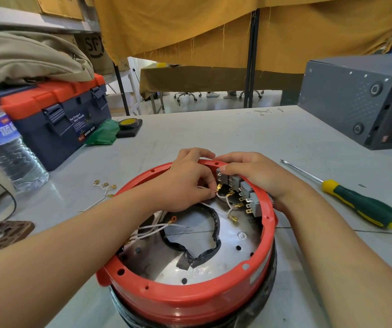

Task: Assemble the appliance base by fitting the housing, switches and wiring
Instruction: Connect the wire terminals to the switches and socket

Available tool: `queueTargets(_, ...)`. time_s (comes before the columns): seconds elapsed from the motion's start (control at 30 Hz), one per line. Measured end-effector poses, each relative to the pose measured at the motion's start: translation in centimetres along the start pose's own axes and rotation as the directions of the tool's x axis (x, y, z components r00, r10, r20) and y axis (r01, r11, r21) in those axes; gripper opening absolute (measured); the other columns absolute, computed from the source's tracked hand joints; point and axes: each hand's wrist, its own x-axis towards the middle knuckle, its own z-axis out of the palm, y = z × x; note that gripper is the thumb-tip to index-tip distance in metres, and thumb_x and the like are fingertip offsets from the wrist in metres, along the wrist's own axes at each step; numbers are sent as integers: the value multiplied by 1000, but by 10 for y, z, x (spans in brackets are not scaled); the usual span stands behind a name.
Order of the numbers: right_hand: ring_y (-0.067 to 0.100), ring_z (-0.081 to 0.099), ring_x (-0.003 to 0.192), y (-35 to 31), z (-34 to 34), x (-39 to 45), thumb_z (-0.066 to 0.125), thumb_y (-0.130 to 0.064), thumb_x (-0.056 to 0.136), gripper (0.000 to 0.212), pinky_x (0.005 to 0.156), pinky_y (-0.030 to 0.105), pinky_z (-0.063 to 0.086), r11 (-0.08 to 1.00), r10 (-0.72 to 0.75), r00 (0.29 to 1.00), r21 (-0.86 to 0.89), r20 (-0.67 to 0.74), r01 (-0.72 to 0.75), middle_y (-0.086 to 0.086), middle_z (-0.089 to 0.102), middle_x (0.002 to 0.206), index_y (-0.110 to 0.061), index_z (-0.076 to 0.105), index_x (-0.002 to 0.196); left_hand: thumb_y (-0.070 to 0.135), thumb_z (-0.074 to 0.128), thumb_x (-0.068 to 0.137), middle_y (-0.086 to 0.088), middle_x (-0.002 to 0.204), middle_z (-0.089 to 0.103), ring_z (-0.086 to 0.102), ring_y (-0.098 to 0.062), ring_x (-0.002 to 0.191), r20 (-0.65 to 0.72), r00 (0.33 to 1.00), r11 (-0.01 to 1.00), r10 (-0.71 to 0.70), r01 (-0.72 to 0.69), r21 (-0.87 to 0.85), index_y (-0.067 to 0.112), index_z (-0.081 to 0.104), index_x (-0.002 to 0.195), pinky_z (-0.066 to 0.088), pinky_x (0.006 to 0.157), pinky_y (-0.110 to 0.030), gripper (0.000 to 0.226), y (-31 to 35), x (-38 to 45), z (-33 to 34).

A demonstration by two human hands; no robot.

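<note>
Head view: red housing (190,297) centre, on grey table (213,133). Switches (237,185) inside rim at 1 o'clock. Left hand (185,183) pinching a white wire's (221,197) brass terminal (219,187) beside the switches. Right hand (258,176) clasping rim and switches from outside. Screwdriver (355,202) at 3 o'clock, toolbox (55,119) at 10, spare wires (103,192) at 9.

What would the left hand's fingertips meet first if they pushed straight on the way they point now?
Probably the grey switch block inside the red housing: the left hand pinches a brass wire terminal aimed at it, though depth is unclear.
</note>
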Motion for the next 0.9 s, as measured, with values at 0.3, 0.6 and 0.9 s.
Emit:
queueTargets(0.3, 21, 69, 78, -2, 2, -2, 58, -2, 87, 23, 67, 25, 58, 1000, 5, 1000, 30, 4, -5, 18, 72, 93, -7, 69, 106, 21, 63, 86, 3, 141, 33, 19, -14, 133, -63, 997, 997, 49, -45, 68, 19, 67, 83, 20, 105, -26, 5, -1, -1, 3)
queueTargets(0.6, 22, 68, 78, -5, 2, -6, 58, -2, 87, 20, 69, 28, 57, 1000, -2, 1000, -13, -1, 2, 20, 70, 91, -4, 69, 104, 23, 61, 88, 2, 139, 35, 24, -17, 130, -84, 995, 993, 44, -35, 109, 19, 66, 86, 22, 103, -27, 7, -1, -1, 6)
queueTargets(0.9, 24, 69, 86, -6, 1, -7, 60, -5, 88, 19, 78, 29, 56, 997, -4, 1000, -82, -11, 3, 20, 71, 100, -7, 71, 103, 24, 60, 88, 3, 139, 36, 26, -18, 129, -97, 994, 990, 41, -27, 138, 20, 65, 85, 23, 102, -28, 7, 0, 2, 7)
